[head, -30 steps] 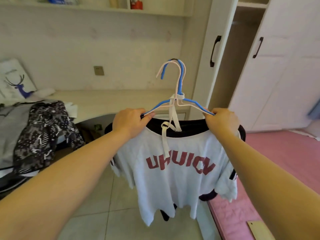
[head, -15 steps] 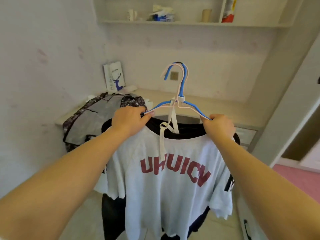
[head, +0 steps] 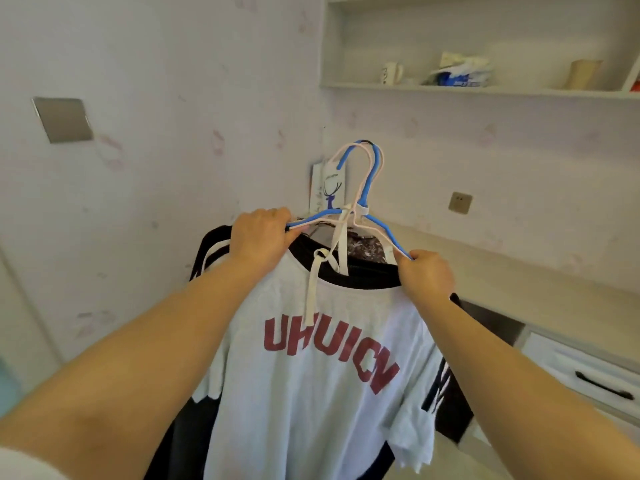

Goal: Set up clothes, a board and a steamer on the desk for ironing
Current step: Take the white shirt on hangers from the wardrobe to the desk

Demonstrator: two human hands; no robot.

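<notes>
two grips (head: 261, 237) (head: 427, 275) on two hangers (head: 372, 174), white shirt (head: 311, 393)

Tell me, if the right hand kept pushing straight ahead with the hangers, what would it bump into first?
Probably the desk just beyond the right hand, then the wall behind it; depth is hard to judge from this one view.

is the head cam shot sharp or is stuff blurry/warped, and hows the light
Head view: soft, even light with no harsh glare or strong shadows; the white t-shirt and its red lettering read clearly between the left hand and right hand; the shelf items look soft and hazy; wide-angle distortion tilts the shelf and desk and stretches the forearms at the frame edges.
</notes>
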